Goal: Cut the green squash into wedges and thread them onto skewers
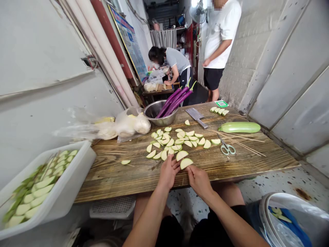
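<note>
Half-moon slices of pale green zucchini [189, 139] lie scattered over the wooden table [108, 185]. My right hand [200, 181] is closed in a pinch at the lower edge of one zucchini slice [186, 163], just above the table's near edge. Whether a skewer runs through that slice cannot be made out. Beside it, my left hand [168, 171] has its fingers apart, their tips close to the near edge of the pile. Another zucchini slice [182, 155] sits just beyond, between the two hands.
Right of the pile are scissors [227, 148], thin wooden skewers [244, 143], a whole zucchini [239, 127] and a cleaver [197, 117]. A metal bowl [164, 120] holds purple eggplants [174, 101]. A white tub [77, 175] of skewered slices stands left, a bucket [267, 209] right. Two people are behind.
</note>
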`<state>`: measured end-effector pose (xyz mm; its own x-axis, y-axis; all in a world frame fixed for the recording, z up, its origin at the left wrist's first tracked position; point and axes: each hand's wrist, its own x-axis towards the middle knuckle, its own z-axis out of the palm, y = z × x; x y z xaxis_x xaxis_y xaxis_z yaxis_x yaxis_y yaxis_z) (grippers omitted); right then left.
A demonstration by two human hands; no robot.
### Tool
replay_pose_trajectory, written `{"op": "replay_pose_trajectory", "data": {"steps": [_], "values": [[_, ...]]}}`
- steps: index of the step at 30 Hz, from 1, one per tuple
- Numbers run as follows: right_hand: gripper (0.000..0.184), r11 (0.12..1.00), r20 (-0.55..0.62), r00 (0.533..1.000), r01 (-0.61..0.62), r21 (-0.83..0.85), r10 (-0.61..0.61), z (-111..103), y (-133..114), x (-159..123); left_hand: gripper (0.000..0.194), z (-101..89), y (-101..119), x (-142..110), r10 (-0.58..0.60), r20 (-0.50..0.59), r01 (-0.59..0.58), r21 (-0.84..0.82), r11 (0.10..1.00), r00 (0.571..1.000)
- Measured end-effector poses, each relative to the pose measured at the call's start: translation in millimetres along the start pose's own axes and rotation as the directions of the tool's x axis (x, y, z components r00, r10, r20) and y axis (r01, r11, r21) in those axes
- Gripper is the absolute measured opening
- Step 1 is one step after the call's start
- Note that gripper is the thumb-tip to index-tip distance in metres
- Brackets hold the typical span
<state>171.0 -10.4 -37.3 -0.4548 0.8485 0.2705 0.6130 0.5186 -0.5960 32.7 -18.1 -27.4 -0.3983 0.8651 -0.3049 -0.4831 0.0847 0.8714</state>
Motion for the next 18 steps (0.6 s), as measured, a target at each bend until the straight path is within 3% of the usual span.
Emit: {"op": "replay_pose_trajectory", "data": {"steps": [2, 3, 5, 7, 8, 10, 11, 13, 18], "values": [[0.03, 1.0, -0.021, 1.0, -0.012, 0.013, 0.013, -6.4, 9.9, -2.8, 0.033, -13.9, 8.9, 0.7, 0.202, -0.104, -0.157, 0.334, 0.929, 0.974], [0.03, 0.999, -0.029, 0.999, -0.018, 0.037, 0.019, -9.3, 14.8, -3.8, 0.033, -20.8, 13.8, 2.7, 0.317, -0.128, -0.205, 0.53, 0.823, 0.94], [0.03, 0.993, -0.041, 0.999, -0.031, 0.116, 0.036, -13.4, 22.8, -4.9, 0.036, -32.0, 22.5, 9.1, 0.479, -0.105, -0.181, 0.839, 0.513, 0.872], [0.029, 0.98, -0.043, 0.998, -0.04, 0.194, 0.05, -14.7, 27.3, -5.1, 0.043, -37.3, 27.2, 16.0, 0.536, -0.046, -0.089, 0.971, 0.223, 0.843], [0.028, 0.975, -0.039, 0.998, -0.042, 0.218, 0.052, -14.6, 28.3, -5.1, 0.046, -37.7, 27.7, 19.1, 0.54, -0.026, -0.051, 0.991, 0.126, 0.841], [0.028, 0.971, -0.028, 0.998, -0.04, 0.234, 0.048, -13.8, 29.1, -4.7, 0.045, -35.9, 25.7, 23.7, 0.539, -0.012, -0.012, 0.999, 0.043, 0.842], [0.028, 0.97, -0.02, 0.999, -0.04, 0.242, 0.047, -13.5, 29.2, -4.5, 0.043, -34.5, 23.9, 25.2, 0.539, -0.015, -0.013, 0.999, 0.049, 0.842], [0.028, 0.964, -0.009, 0.999, -0.042, 0.261, 0.046, -13.4, 29.5, -3.7, 0.034, -32.4, 20.0, 26.5, 0.549, -0.027, -0.062, 0.988, 0.143, 0.835], [0.028, 0.957, -0.006, 0.999, -0.029, 0.289, 0.032, -16.3, 29.7, -2.9, 0.021, -32.0, 14.0, 22.0, 0.537, -0.071, -0.328, 0.723, 0.608, 0.84]]}}
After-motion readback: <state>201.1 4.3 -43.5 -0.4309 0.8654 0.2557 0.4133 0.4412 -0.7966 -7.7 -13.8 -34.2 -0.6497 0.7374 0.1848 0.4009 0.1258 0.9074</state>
